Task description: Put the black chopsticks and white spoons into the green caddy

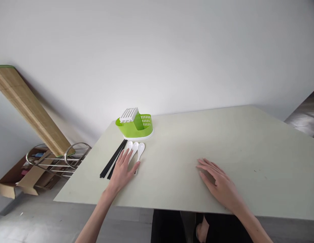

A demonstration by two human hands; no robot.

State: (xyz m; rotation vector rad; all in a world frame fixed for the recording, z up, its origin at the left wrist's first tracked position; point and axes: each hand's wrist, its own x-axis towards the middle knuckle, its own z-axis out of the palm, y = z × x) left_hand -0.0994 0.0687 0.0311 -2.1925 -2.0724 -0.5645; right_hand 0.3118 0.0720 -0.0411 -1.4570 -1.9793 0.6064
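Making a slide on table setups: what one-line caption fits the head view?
Left hand rests on white spoons beside black chopsticks; right hand lies flat on the table, green holder behind.

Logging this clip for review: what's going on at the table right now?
A person's left hand lies on three white plastic spoons, beside black chopsticks. The right hand rests flat on the pale table, holding nothing. A green plastic cutlery drainer with a white insert stands just beyond the spoons.
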